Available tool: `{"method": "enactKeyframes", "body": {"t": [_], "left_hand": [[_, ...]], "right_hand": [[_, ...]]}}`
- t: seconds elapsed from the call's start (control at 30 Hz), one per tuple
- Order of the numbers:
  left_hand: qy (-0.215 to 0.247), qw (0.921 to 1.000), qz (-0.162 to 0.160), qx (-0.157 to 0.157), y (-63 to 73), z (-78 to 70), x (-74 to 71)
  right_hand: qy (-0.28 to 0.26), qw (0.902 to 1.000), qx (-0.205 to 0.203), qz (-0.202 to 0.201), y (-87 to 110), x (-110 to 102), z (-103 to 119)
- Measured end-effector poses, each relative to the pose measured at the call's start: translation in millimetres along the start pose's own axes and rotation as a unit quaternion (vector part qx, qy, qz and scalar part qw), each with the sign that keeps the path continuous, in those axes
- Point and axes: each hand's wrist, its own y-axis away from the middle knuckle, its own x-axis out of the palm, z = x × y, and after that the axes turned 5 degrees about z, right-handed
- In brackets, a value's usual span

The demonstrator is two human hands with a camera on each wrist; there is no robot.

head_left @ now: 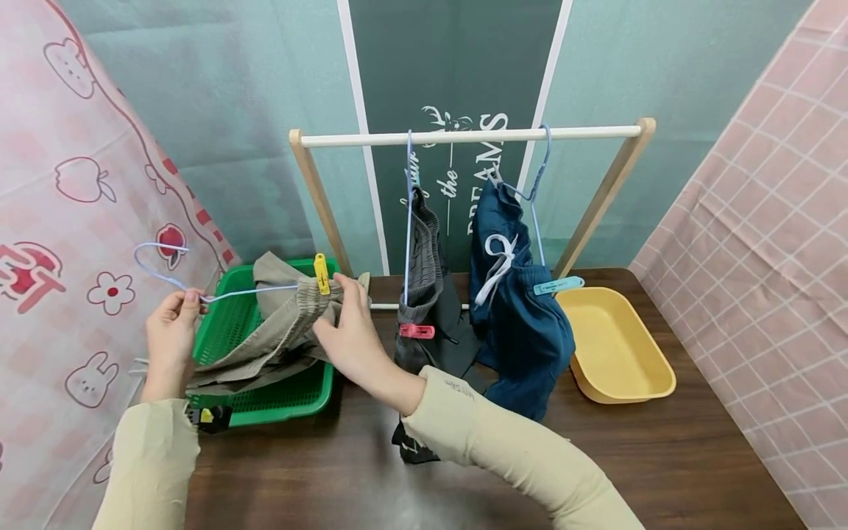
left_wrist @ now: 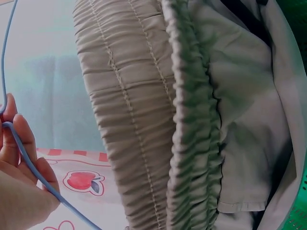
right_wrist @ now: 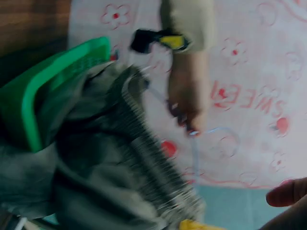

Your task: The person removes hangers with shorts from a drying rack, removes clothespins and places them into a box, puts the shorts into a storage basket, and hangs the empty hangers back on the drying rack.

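My left hand pinches the neck of a light blue wire hanger, its hook pointing up and left. Khaki elastic-waist pants hang from this hanger over the green basket. A yellow clothespin sits on their waistband near the hanger's right end. Beside that clothespin is my right hand, fingers extended and thumb apart. In the left wrist view, the gathered waistband fills the middle. The right wrist view is blurred and shows my right thumb away from the cloth.
A rack with a white rail stands at the back. On it hang dark grey pants with a red clothespin and navy pants with a light blue clothespin. A yellow tub sits at right on the wooden table.
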Motion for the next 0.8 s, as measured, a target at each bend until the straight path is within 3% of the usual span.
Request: {"method": "enactKeyframes", "body": {"t": [0.13, 0.3, 0.63, 0.8], "left_hand": [[0.001, 0.9999, 0.004, 0.010, 0.9, -0.4, 0.4], [0.000, 0.9997, 0.017, 0.019, 2.0, -1.7, 2.5], [0.008, 0.9962, 0.068, 0.054, 4.8, 1.5, 5.0], [0.013, 0.9947, 0.079, 0.065, 5.6, 2.7, 4.0]], "right_hand": [[-0.008, 0.9984, -0.015, -0.053, -10.5, 0, -17], [-0.011, 0.9954, -0.032, -0.089, -23.2, -2, -29], [-0.056, 0.9949, -0.044, -0.072, -32.0, -5, -37], [-0.043, 0.9954, -0.049, -0.070, -31.3, -6, -37]]}}
